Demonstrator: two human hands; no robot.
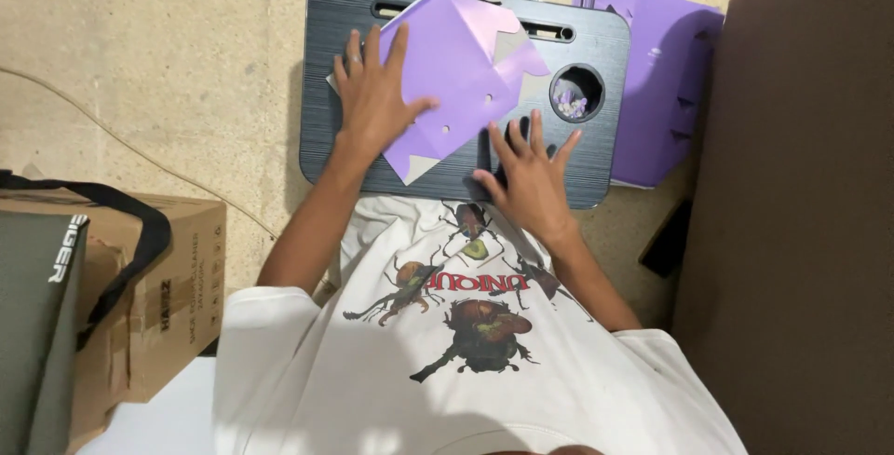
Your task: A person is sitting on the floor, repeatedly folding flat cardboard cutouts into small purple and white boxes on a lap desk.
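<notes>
Left hand point(372, 101) presses flat, fingers spread, on purple folded card point(456, 73); right hand point(531, 176) rests open just beside it on the black lap tray point(321, 73), whose round cup hole point(577, 92) holds purple scraps point(570, 101).

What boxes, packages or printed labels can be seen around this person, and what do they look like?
Cardboard box: left on the floor, brown, rectangular, dark print on its side, taped.
Grey bag: against the box, black strap, white lettering.
Purple flat-packed cartons: stacked right of the black lap tray.

We see bare tray point(326, 82) left of the purple sheet point(447, 73). A cup hole point(577, 92), maybe with scraps inside, and a brown couch point(792, 213) crowd the right.
</notes>
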